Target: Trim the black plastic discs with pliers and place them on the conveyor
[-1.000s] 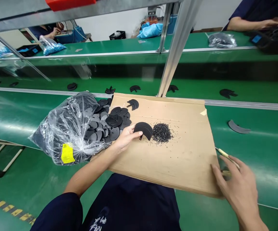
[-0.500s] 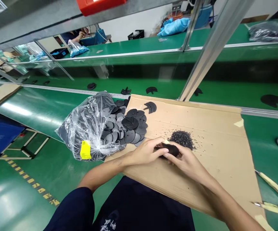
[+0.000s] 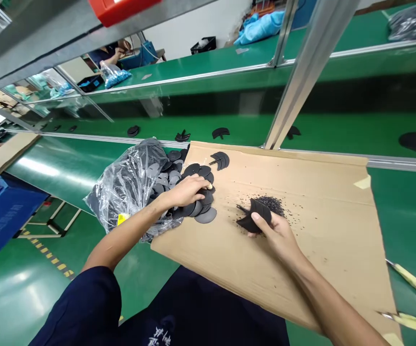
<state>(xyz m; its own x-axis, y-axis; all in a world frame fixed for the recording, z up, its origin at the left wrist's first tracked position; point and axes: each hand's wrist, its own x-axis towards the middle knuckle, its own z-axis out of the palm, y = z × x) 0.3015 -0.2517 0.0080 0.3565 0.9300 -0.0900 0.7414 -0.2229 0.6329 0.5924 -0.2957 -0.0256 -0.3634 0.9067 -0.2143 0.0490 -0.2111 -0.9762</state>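
- While the right hand (image 3: pixel 278 230) grips a fan-shaped black piece (image 3: pixel 255 216) near the pile of black crumbs (image 3: pixel 271 204), the left hand (image 3: pixel 186 190) closes its fingers on a disc in the disc heap (image 3: pixel 189 190).
- Heap spills from the plastic bag (image 3: pixel 128 185) onto the cardboard sheet (image 3: pixel 301 230), left side.
- Step in hand, judged: fetching a fresh disc.
- Next calls for lifting one disc clear.

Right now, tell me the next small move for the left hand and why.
Probably close the left hand on one black disc from the pile of discs spilling out of the plastic bag and lift it clear. Its fingers already rest on that pile, while the right hand grips a fanned stack of black pieces over the cardboard sheet, beside the black crumbs.
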